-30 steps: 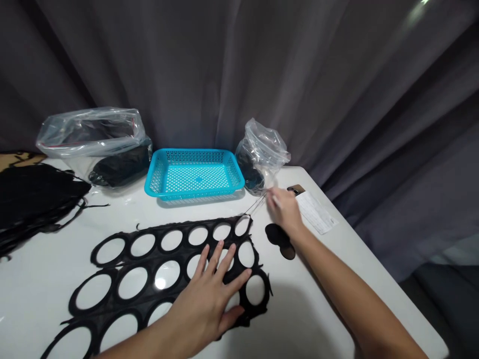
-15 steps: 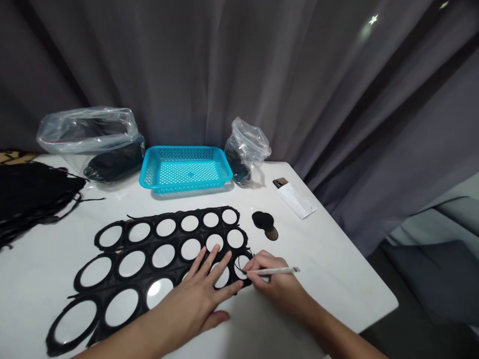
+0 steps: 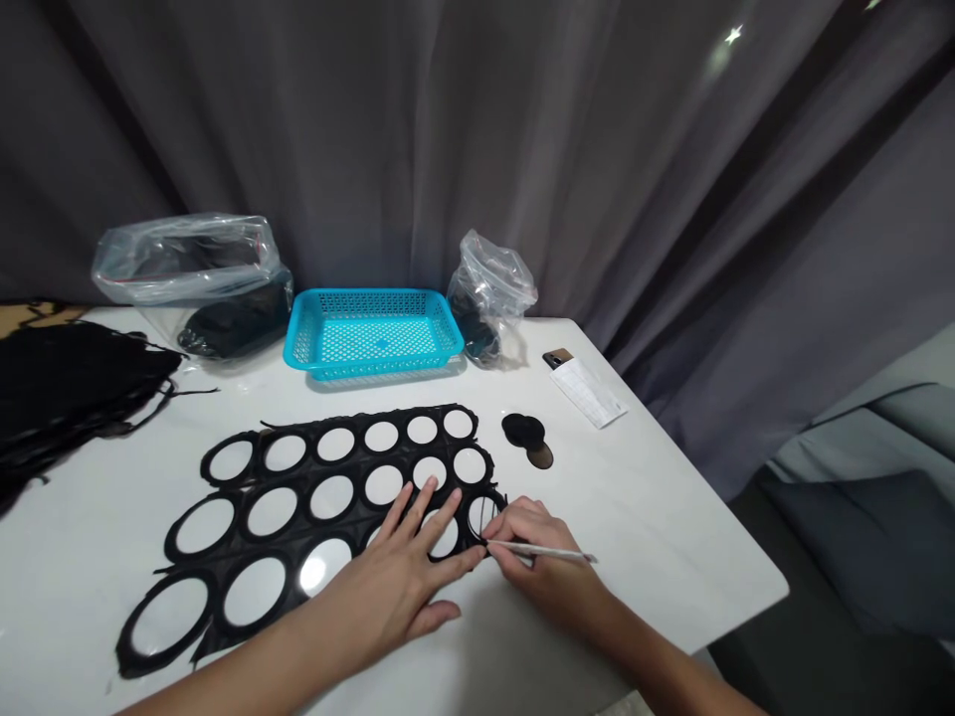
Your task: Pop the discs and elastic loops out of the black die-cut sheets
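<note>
A black sheet with several round holes cut out (image 3: 298, 467) lies flat on the white table (image 3: 634, 497). My left hand (image 3: 407, 582) rests on the sheet's near right part, fingers spread and flat. My right hand (image 3: 541, 567) is closed round a thin white tool (image 3: 548, 552), its tip touching the sheet's right edge by a hole. Just beyond the sheet's right end, a few black cut discs (image 3: 528, 438) lie on the table.
A turquoise perforated basket (image 3: 373, 333) stands at the back. Clear plastic bags with dark contents sit on its left (image 3: 198, 283) and right (image 3: 488, 298). A pile of black sheets (image 3: 67, 383) lies far left. A white paper and a small dark object (image 3: 586, 383) lie right.
My right hand came from the far bag down to the sheet's near right edge with the thin tool. The left hand stayed on the sheet; the view shifted slightly.
</note>
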The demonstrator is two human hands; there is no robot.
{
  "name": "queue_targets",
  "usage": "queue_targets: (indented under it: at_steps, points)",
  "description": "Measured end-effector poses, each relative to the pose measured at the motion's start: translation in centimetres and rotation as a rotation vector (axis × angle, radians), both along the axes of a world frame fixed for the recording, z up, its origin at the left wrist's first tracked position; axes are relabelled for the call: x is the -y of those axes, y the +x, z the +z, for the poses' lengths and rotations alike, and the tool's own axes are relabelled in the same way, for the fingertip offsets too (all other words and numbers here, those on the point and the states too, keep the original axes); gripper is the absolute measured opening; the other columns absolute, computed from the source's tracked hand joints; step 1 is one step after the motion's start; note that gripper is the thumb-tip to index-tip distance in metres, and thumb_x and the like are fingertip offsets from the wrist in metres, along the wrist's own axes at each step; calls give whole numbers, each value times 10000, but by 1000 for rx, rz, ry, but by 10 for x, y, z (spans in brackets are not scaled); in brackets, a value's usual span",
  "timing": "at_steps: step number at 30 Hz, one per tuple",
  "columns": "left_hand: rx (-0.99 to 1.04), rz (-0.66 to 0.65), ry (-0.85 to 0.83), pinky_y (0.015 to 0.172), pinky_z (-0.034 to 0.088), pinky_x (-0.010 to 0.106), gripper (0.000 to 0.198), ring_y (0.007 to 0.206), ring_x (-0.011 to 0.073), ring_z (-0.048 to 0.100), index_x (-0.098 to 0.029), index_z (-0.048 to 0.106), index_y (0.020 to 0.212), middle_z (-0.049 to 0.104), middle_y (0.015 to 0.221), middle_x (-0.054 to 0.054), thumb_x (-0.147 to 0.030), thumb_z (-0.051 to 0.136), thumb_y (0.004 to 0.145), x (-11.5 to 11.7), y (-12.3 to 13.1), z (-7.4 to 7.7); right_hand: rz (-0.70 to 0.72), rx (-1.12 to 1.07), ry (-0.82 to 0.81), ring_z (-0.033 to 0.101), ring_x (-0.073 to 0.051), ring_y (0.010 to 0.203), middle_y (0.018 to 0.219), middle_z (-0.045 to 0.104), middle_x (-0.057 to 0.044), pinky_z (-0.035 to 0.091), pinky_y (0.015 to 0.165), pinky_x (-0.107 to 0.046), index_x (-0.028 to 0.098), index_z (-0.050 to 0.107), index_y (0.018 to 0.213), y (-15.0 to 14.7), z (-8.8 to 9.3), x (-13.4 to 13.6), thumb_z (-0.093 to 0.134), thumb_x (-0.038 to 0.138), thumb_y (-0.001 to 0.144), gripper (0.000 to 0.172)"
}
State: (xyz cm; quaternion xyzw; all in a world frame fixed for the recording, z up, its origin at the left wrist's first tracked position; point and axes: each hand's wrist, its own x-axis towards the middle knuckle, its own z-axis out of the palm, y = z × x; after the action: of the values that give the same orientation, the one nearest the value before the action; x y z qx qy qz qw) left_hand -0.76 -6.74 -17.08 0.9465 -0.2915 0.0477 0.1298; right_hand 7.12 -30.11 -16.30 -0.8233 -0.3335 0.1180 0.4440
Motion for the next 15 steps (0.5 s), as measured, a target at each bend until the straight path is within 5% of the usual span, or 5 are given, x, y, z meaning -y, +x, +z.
queue_targets:
  at_steps: [8, 15]
  points:
    - [-2, -12, 2, 1104, 274, 696, 777, 1479, 466, 131, -432, 331, 1533, 87, 1663, 86, -416, 736, 870, 0, 1, -5, 5, 17, -12, 617, -180, 896, 904, 689, 0, 428, 860, -354, 212, 565, 746, 2, 2, 1, 588, 103, 877, 172]
    - [6, -19, -25, 1137, 271, 648, 753, 1486, 448, 123, -404, 382, 1517, 98, 1664, 72, -385, 750, 860, -1, 0, -4, 104, 463, -150, 630, -239, 926, 1079, 715, -55, 387, 928, -430, 235, 631, 952, 7, -11, 4, 554, 32, 847, 241]
